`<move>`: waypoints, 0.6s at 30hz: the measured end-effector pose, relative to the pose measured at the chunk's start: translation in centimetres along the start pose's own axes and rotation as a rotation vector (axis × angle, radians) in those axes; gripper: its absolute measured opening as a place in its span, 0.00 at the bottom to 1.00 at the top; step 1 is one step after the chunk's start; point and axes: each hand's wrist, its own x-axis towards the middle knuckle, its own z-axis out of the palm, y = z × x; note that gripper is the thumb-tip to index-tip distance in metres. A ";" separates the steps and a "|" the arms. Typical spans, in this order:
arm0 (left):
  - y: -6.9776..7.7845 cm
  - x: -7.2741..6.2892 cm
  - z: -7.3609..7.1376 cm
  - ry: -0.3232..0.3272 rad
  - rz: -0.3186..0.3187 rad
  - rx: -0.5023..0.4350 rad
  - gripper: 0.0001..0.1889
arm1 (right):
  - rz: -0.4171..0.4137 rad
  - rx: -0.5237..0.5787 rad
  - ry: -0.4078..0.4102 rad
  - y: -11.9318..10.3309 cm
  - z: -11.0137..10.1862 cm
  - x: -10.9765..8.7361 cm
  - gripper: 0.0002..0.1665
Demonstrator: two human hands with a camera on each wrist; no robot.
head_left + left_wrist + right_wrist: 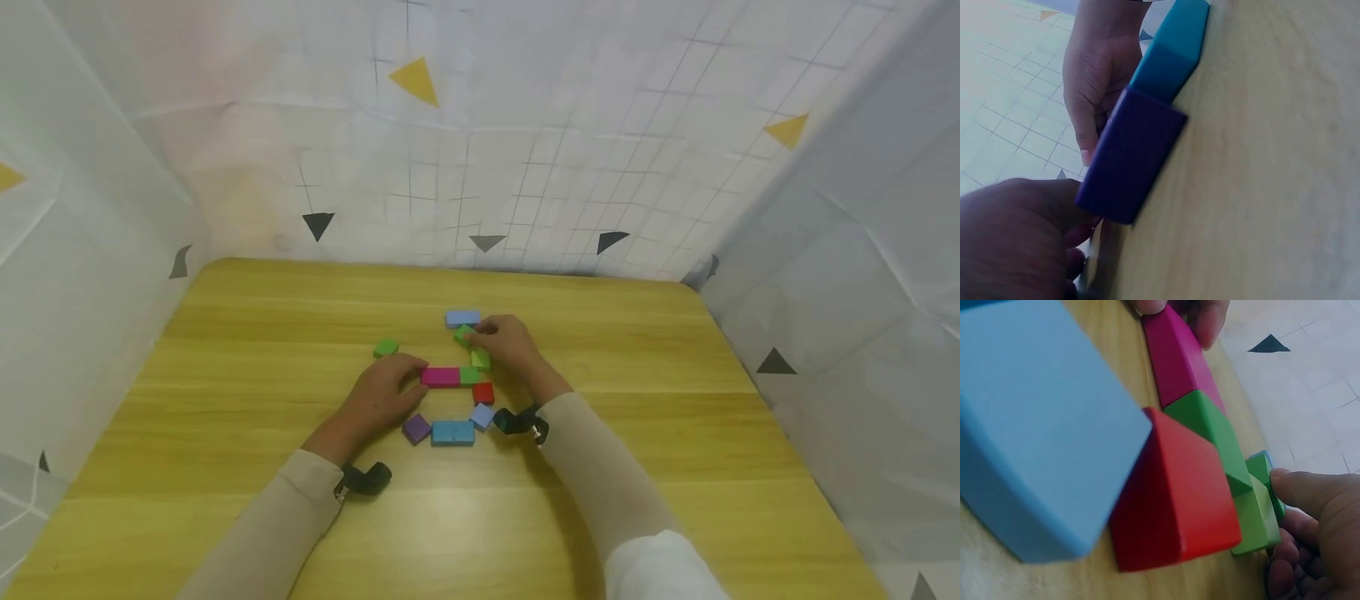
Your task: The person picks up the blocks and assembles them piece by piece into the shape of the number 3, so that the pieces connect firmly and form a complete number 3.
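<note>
My left hand pinches the left end of a long magenta block between thumb and fingers. Its right end meets a green block. Farther back, my right hand pinches another green block between thumb and fingertips, beside a long periwinkle block. A light green block lies just in front of that hand, and a red block follows nearer. In the left wrist view, a purple block partly hides the left fingertips.
A small periwinkle block touches the right end of a long blue block; the purple block sits at its left. One loose green block lies behind the left hand. Patterned white sheets enclose the wooden table.
</note>
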 end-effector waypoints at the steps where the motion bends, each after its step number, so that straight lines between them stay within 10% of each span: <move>1: 0.0 0.0 0.0 0.001 -0.002 0.000 0.20 | 0.002 -0.004 0.002 0.0 0.0 0.0 0.25; 18: -0.3 -0.1 0.3 0.011 -0.004 0.000 0.20 | 0.001 0.028 0.029 1.2 0.2 -0.5 0.23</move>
